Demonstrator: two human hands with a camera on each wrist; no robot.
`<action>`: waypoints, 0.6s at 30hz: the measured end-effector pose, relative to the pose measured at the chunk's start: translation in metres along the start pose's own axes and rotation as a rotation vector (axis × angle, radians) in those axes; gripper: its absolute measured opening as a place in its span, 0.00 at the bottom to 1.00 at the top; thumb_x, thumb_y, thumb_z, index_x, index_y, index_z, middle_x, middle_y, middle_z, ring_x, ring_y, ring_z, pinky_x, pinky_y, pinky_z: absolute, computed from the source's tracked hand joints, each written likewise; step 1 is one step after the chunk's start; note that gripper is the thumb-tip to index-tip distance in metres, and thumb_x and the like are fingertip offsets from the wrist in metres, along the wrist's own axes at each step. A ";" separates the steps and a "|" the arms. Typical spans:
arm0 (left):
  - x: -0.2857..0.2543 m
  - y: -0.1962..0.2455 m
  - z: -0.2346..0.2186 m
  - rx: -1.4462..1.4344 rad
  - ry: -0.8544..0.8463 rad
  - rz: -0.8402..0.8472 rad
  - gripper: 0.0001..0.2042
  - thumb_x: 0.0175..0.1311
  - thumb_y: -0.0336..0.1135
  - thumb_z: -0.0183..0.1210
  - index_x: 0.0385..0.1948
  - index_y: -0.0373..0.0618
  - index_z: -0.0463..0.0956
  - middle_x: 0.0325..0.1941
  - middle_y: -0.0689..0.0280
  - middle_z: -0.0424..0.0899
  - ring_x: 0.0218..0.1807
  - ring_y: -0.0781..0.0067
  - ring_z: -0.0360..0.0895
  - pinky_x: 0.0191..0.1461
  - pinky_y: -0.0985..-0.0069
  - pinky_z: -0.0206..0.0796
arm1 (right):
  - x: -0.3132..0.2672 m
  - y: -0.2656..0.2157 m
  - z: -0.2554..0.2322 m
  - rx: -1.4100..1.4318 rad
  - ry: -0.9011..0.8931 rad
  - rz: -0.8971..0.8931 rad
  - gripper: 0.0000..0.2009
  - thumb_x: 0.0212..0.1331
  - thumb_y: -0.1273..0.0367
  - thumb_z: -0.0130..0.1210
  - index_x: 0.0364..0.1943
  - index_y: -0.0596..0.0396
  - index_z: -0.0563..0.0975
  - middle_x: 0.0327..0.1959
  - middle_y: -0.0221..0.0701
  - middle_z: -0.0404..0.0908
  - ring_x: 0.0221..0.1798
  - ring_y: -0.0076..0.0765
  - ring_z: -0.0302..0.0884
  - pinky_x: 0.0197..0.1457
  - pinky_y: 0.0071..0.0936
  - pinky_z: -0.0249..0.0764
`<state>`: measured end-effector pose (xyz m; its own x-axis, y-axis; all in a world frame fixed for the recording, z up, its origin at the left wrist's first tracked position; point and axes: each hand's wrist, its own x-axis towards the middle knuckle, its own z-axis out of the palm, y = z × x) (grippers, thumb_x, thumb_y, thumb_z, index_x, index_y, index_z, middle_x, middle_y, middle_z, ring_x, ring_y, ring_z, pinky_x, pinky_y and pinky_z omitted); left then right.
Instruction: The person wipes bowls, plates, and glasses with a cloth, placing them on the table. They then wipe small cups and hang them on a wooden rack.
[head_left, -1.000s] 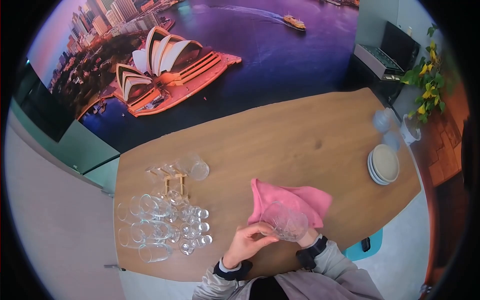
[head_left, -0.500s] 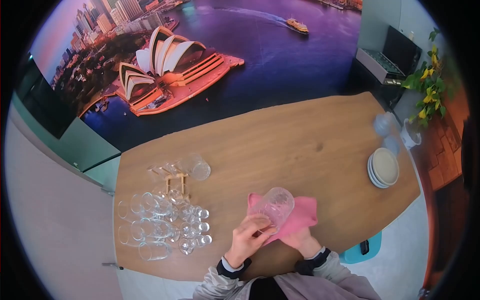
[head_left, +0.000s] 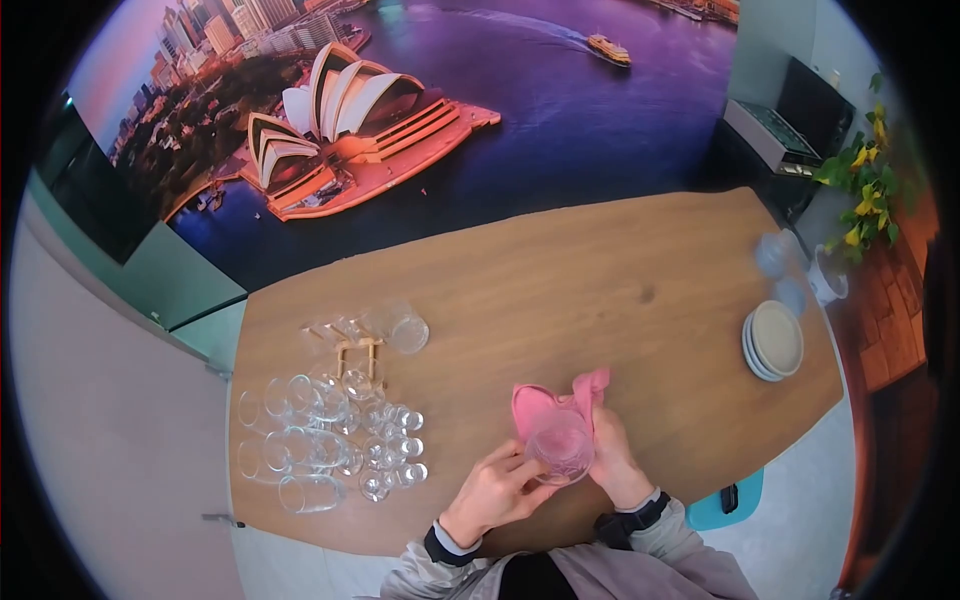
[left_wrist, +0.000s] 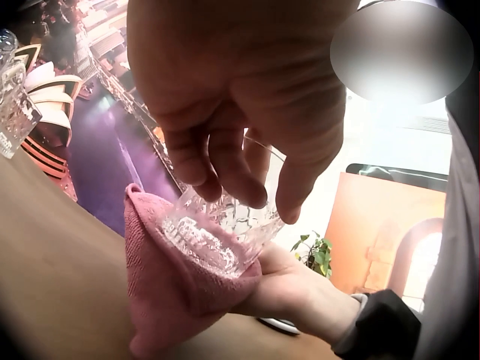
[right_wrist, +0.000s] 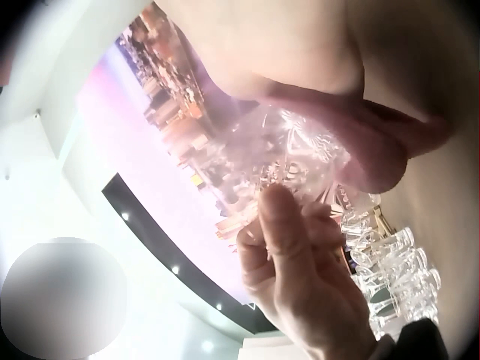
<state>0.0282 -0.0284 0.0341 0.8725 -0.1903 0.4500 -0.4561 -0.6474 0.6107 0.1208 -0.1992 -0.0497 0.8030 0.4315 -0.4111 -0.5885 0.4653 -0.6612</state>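
Observation:
A clear patterned drinking glass (head_left: 560,450) is between the hands, close to the person's body. The left hand (head_left: 493,492) pinches it near the rim, fingertips on the glass and thumb opposite, as the left wrist view shows. A pink cloth (left_wrist: 176,289) wraps the base end of the glass. The right hand (head_left: 618,462) grips that cloth against the glass from the right side. In the right wrist view, a fold of the cloth (right_wrist: 379,161) hangs beside the glass (right_wrist: 277,146), with the left hand (right_wrist: 304,277) at its other end. Part of the right hand's fingers is hidden by cloth.
Several clear stemmed and straight glasses (head_left: 310,450) stand in rows on the left of the wooden table (head_left: 560,270). Behind them are a small wooden rack (head_left: 360,355) and a tumbler (head_left: 408,332). Stacked plates (head_left: 776,338) and bluish glassware (head_left: 775,255) sit at the right edge.
The glass tilted away, then turned back so its opening faces up toward the head camera. The right hand has drawn the cloth up from lying spread out to bunched around the glass.

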 end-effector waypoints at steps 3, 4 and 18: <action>-0.006 -0.004 0.008 -0.002 -0.003 -0.104 0.20 0.46 0.38 0.80 0.38 0.42 0.81 0.30 0.64 0.81 0.33 0.66 0.79 0.35 0.70 0.75 | -0.001 0.008 0.000 0.044 0.000 -0.001 0.18 0.77 0.57 0.46 0.55 0.57 0.77 0.52 0.32 0.83 0.51 0.35 0.83 0.55 0.35 0.82; -0.004 -0.003 0.012 -0.003 -0.002 -0.104 0.20 0.46 0.38 0.80 0.38 0.42 0.81 0.30 0.64 0.81 0.33 0.66 0.79 0.35 0.70 0.75 | -0.003 0.012 0.000 0.042 0.001 -0.001 0.18 0.77 0.57 0.46 0.55 0.57 0.77 0.52 0.32 0.83 0.51 0.35 0.83 0.55 0.35 0.82; -0.011 -0.039 0.040 -0.350 0.094 -0.403 0.40 0.40 0.36 0.80 0.59 0.39 0.71 0.60 0.52 0.74 0.60 0.45 0.74 0.63 0.59 0.69 | -0.006 -0.002 -0.004 0.189 0.026 -0.301 0.19 0.80 0.63 0.40 0.61 0.61 0.73 0.63 0.37 0.75 0.66 0.35 0.73 0.72 0.37 0.68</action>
<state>0.0432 -0.0309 -0.0208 0.9784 0.0996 0.1813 -0.1332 -0.3675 0.9205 0.1181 -0.2057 -0.0482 0.9439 0.2345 -0.2326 -0.3299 0.7047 -0.6282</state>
